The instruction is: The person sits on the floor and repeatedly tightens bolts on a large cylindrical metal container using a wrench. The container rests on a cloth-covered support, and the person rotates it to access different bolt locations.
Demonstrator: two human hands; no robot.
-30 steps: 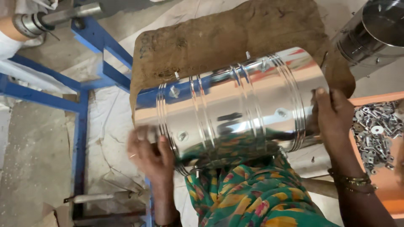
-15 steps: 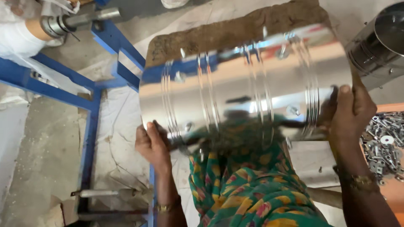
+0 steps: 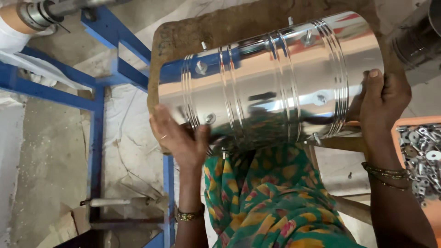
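Note:
A shiny steel drum point(image 3: 271, 78) with ribbed bands and several bolts lies on its side across a brown padded rest point(image 3: 229, 23). My left hand point(image 3: 179, 138) presses flat against the drum's left end, fingers spread over the rim. My right hand point(image 3: 383, 98) grips the drum's right end, thumb up over the edge. Both wrists wear bangles. A green patterned cloth point(image 3: 271, 202) on my lap sits just below the drum.
A blue metal frame point(image 3: 96, 101) stands at the left over a dusty concrete floor. An orange tray point(image 3: 425, 156) of small metal washers and fittings sits at the right edge. Another steel vessel point(image 3: 415, 39) is at the top right. A wooden bar point(image 3: 337, 143) runs under the drum.
The drum has shifted up and to the right in view and turned between my hands. My left hand has moved from beneath its end to flat against it.

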